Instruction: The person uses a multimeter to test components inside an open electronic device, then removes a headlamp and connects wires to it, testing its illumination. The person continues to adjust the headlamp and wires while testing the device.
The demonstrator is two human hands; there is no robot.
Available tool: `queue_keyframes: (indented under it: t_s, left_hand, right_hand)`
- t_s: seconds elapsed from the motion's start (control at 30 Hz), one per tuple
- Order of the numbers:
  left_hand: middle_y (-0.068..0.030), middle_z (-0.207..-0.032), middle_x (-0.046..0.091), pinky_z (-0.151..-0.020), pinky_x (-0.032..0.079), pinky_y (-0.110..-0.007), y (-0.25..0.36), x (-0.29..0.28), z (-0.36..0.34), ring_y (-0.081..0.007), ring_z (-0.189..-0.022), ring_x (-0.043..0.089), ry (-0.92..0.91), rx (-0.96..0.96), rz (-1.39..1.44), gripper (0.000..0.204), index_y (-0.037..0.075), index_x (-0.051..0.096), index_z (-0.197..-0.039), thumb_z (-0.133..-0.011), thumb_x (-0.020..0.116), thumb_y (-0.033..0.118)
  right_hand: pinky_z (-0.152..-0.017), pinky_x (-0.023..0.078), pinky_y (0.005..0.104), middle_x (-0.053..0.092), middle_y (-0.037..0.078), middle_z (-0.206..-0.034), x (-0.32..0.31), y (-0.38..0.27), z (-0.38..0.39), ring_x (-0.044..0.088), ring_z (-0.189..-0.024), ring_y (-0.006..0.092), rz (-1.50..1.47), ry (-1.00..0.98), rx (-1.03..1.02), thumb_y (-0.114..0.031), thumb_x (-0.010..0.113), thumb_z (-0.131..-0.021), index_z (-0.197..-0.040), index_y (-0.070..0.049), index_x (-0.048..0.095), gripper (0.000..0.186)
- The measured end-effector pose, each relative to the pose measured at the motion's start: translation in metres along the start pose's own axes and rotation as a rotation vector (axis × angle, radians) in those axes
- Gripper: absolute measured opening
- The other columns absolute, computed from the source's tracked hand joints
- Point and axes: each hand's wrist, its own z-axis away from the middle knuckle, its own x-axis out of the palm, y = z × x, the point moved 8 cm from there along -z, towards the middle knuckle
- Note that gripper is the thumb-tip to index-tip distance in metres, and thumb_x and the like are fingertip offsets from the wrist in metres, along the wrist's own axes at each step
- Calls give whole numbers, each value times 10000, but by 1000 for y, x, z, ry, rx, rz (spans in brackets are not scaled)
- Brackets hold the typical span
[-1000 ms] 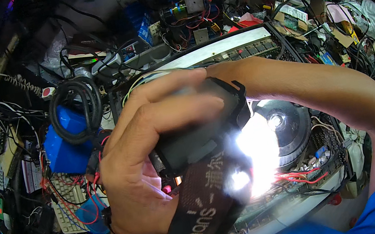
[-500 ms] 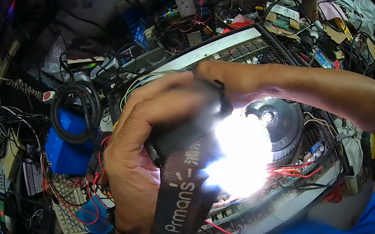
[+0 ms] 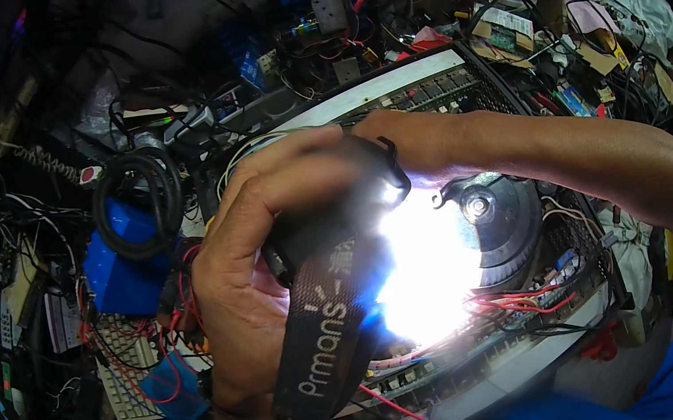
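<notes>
Background: coiled cable (image 3: 115, 233), keyboard (image 3: 126, 380) | headlamp (image 3: 322, 203) partly blocks chassis (image 3: 395, 84) | left hand (image 3: 239, 259) grasping headlamp; right hand (image 3: 404, 144) half-hidden, cannot tell

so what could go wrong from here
The lamp in the left hand has a loose strap hanging near a red wire; it might snag.

Its glare washes out part of the open case beside the round coil, so details there could be missed.

The right forearm crosses above the case, so it may brush exposed parts.
</notes>
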Motion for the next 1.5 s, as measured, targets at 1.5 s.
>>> queue_keyframes:
  t_s: [1.5]
  left_hand:
    - [-233,-1516,589,-1099,590,-428,4,-9,1,-292,-1322,671,-100,138,7,819,63,696,-1323,-597,1048,202]
  right_hand:
    - [-681,556,511,692,246,-749,-14,-19,19,740,-756,415,158,171,-210,-62,697,-853,-815,25,711,95]
